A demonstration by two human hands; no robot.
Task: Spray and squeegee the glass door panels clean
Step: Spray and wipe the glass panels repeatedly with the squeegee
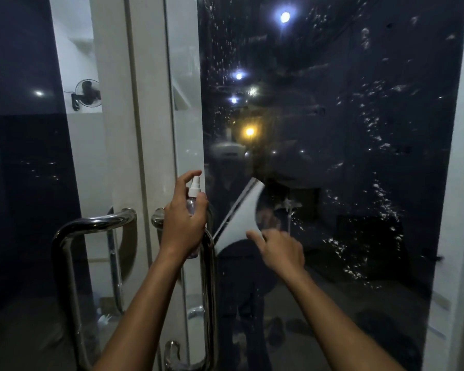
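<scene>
A dark glass door panel (359,76) fills the right side, speckled with white foam droplets in streaks. My left hand (184,223) grips a small clear spray bottle (194,190) with a white nozzle, the index finger raised over the top, close to the panel's left edge. My right hand (279,251) holds a white squeegee (241,215) whose blade slants against the glass, low on the panel's left part. The left glass panel (19,156) is dark with a few droplets.
White door frames (145,129) run vertically between the two panels. Curved steel pull handles (91,223) stick out from both doors, one right beside my left hand. Lights, a wall fan (87,93) and shoes on the floor show through or in the glass.
</scene>
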